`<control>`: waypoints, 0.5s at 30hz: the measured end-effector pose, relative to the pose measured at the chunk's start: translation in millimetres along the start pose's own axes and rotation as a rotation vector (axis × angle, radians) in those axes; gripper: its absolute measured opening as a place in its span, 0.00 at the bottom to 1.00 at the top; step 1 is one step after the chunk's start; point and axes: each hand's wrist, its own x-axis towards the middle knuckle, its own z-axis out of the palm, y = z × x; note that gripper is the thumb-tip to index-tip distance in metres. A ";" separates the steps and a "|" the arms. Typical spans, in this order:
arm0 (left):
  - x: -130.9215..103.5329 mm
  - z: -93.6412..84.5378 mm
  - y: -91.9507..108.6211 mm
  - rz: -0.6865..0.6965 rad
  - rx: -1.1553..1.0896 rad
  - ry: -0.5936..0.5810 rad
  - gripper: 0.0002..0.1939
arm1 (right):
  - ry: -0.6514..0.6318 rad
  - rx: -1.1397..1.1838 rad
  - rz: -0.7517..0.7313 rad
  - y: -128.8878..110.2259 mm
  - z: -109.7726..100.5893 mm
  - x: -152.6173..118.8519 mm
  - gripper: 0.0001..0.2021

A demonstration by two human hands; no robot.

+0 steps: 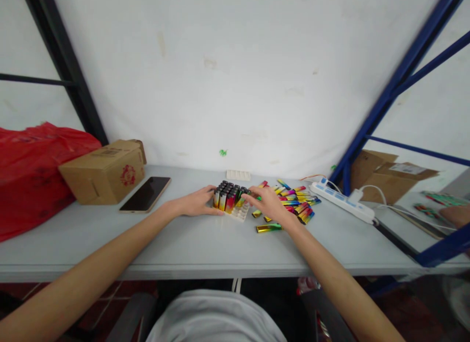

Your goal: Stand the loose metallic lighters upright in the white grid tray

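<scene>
Many colourful lighters [224, 199] with black tops stand upright in rows in a white slotted tray [241, 213]. The tray's front right slots show no lighters. My left hand [198, 202] grips the left side of the tray, thumb along the front and fingers behind. At the tray's right side, my right hand [270, 202] has its fingers closed on a lighter [240, 202], partly hidden by the fingertips. Loose lighters [303, 212] lie in a heap just beyond my right hand. One green and gold lighter [269, 228] lies in front of that heap.
Another white slotted tray [238, 175] lies against the wall. To the left are a phone [145, 194], a cardboard box [106, 173] and a red bag [40, 170]. A power strip [343, 201] and blue frame [385, 102] bound the right; another person's hand [455, 216] shows beyond.
</scene>
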 end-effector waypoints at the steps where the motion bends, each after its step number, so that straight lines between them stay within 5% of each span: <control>1: 0.4 0.0 -0.6 0.003 -0.003 -0.010 0.41 | -0.035 -0.022 0.005 -0.2 1.0 0.4 0.24; 9: 1.9 -2.0 -1.2 -0.012 0.008 -0.036 0.39 | -0.119 -0.314 0.090 -10.1 13.6 6.2 0.24; 15: 0.2 -1.0 2.1 0.003 0.000 -0.008 0.40 | -0.150 -0.139 -0.013 16.3 -16.1 0.5 0.23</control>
